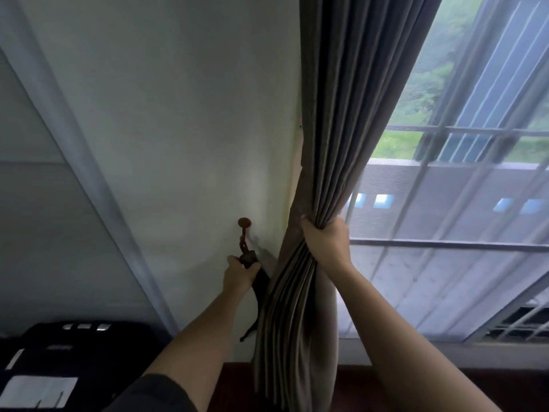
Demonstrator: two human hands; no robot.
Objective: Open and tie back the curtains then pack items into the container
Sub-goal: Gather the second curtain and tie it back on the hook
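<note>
A grey-brown curtain [341, 129] hangs gathered into folds at the left edge of the window. My right hand [325, 243] grips the bunched folds at about mid-height. A brown hook [244, 228] is fixed to the white wall left of the curtain. A dark tieback strap [261, 288] hangs from the hook by a small chain. My left hand [240, 273] holds the strap's upper end just below the hook. The strap's lower end dangles beside the curtain.
The window [460, 203] to the right has a mesh screen and metal bars, with greenery outside. A black case [74, 361] with white labels sits at the lower left. A pale vertical frame [98, 188] runs diagonally down the wall on the left. Dark floor shows below.
</note>
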